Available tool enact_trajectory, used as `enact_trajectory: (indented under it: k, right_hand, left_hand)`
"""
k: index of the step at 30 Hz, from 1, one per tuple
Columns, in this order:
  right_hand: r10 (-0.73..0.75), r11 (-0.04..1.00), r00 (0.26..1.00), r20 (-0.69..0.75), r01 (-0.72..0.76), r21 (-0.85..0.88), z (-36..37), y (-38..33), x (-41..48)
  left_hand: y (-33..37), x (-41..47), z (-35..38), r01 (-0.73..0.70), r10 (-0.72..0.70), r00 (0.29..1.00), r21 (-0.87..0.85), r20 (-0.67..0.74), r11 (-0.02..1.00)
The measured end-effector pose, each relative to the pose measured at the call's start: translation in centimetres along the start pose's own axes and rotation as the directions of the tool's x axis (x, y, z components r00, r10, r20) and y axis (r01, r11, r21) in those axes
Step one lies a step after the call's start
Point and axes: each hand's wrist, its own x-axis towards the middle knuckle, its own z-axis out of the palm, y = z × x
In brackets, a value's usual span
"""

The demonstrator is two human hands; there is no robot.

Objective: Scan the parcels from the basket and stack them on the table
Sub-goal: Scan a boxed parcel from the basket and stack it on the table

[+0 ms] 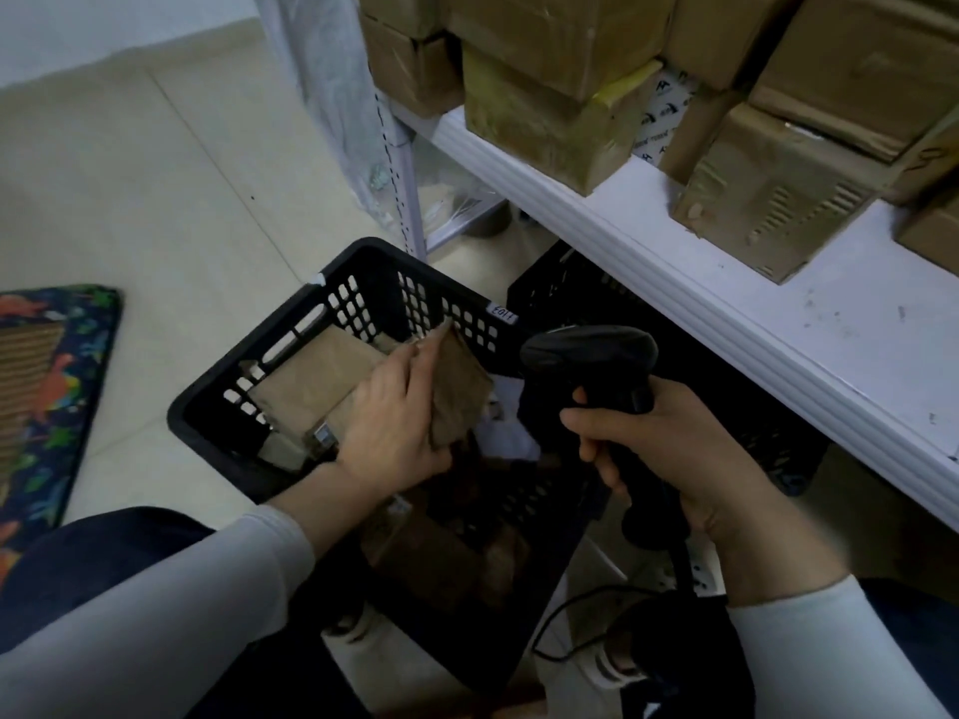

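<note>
Where the tiled floor meets the right-hand furniture, a black plastic basket (363, 303) with perforated walls sits at centre, a white label (502, 312) fixed to its far rim.

- Surroundings: a white table (778, 324) runs along the right, its far part loaded with taped cardboard boxes (768, 205) stacked in layers. A black crate (565, 288) lies under the table edge, largely hidden by it. A patterned floor mat (46, 397) lies at far left, well apart from the basket.
- Obstructions: the barcode scanner (591, 355) and the hand holding it cover the basket's right side. The left sleeve crosses the basket's near corner. The basket's near interior is dark, so its contents there cannot be told.
- Contents: a second brown parcel (311, 376) lies flat against the basket's left wall.
- Task item: a brown paper parcel (462, 386), tilted on edge, is inside the basket near the far wall.
- Left hand (389, 422): reaches into the basket from the near left, thumb across the parcel's upper face and fingers curled behind it, gripping it.
- Right hand (674, 459): just right of the parcel, fingers wrapped tightly round the scanner's handle, head uppermost. A black cable (560, 625) trails from the handle toward the near edge.
</note>
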Motion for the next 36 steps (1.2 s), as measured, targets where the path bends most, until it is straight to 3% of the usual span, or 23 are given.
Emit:
enact_trajectory:
  k: [3,5,7,8,12,15,20,25,27,28,30,32,33,36]
  right_hand:
    - [0.001,1.0,1.0,0.017,-0.001,-0.015,0.8,-0.1,-0.4]
    - [-0.006,0.999,0.999,0.033,0.007,-0.032,1.1,0.0,-0.7]
    - [-0.004,0.999,0.999,0.036,0.006,-0.041,1.1,0.2,-0.8]
    - [-0.002,0.999,0.999,0.034,0.003,-0.045,1.2,0.3,-0.8]
    - [0.015,1.0,1.0,0.026,-0.015,-0.025,1.7,0.4,-0.3]
    - [0.015,0.999,0.999,0.035,-0.014,-0.03,2.4,0.3,0.4]
    - [0.032,0.999,0.998,0.044,-0.03,-0.041,3.2,0.7,1.3]
    - [0.082,0.996,0.995,0.06,-0.085,0.041,4.2,1.7,1.8]
    - [0.087,0.991,0.996,0.035,-0.09,0.101,4.7,2.0,2.0]
    - [0.087,0.986,0.996,0.01,-0.088,0.141,5.0,2.1,2.1]
    - [0.065,0.966,0.997,-0.047,-0.051,0.255,5.4,2.0,2.2]
    - [0.008,0.942,0.997,-0.076,0.018,0.334,5.7,1.9,2.1]
    - [-0.028,0.94,0.997,-0.068,0.05,0.338,5.8,1.8,1.9]
    - [-0.108,0.953,0.994,-0.018,0.109,0.284,6.1,1.5,0.9]
  left_hand:
    - [-1.6,-0.5,1.0,0.034,-0.043,0.996,0.121,0.073,0.992]
    - [-2.3,-0.9,2.3,0.047,-0.045,0.984,-0.008,0.173,0.999]
    - [-3.4,-0.8,2.7,0.153,-0.085,0.946,-0.198,0.313,0.968]
    - [-4.3,-0.5,2.5,0.215,-0.13,0.925,-0.209,0.356,0.954]
    - [-8.6,0.6,2.0,0.257,-0.187,0.773,-0.03,0.607,0.966]
    - [-9.6,0.7,2.3,0.263,-0.207,0.699,0.024,0.685,0.965]
    - [-9.5,0.8,3.0,0.314,-0.276,0.712,0.059,0.645,0.948]
    - [-7.6,1.2,2.5,0.385,-0.307,0.834,-0.085,0.458,0.919]
    - [-6.6,1.5,1.0,0.489,-0.378,0.843,-0.254,0.382,0.834]
    - [-5.9,1.6,0.3,0.555,-0.418,0.822,-0.378,0.387,0.741]
    - [-4.3,1.3,-1.3,0.582,-0.396,0.809,-0.681,0.434,0.444]
    - [-2.7,0.5,-2.4,0.566,-0.298,0.806,-0.813,0.511,0.137]
    - [-2.0,0.3,-2.8,0.563,-0.26,0.806,-0.824,0.532,0.058]
    - [-0.3,-0.4,-3.3,0.549,-0.208,0.815,-0.836,0.541,-0.024]
